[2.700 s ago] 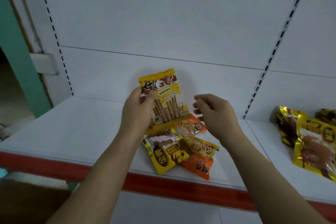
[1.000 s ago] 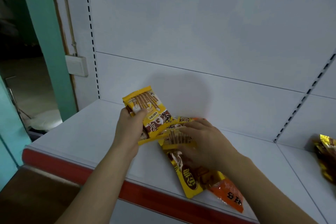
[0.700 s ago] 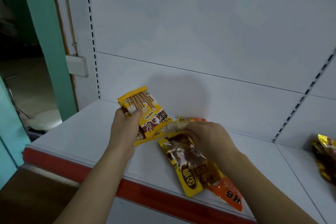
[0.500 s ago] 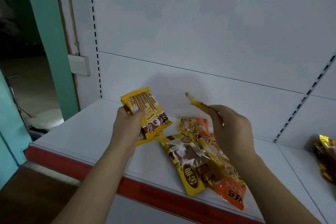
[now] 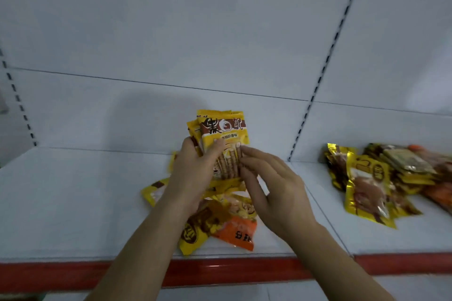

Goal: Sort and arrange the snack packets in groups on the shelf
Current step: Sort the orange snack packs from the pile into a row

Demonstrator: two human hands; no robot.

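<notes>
Left grip (image 5: 195,171) clasps upright packets (image 5: 223,137); right grip (image 5: 274,183), fingers spread, touches them. Shelf (image 5: 73,203) bare leftward.

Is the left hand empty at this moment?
No, the left hand grips a small stack of yellow biscuit-stick packets held upright above the shelf, with the right hand touching the front packet.

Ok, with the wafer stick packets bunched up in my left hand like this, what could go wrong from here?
1. The wafer stick packets are fanned unevenly in your left hand; your right hand only touches them with straight fingers, so one might slip out.
2. The orange packet lies close to the shelf's front edge; your forearms could nudge it off.
</notes>
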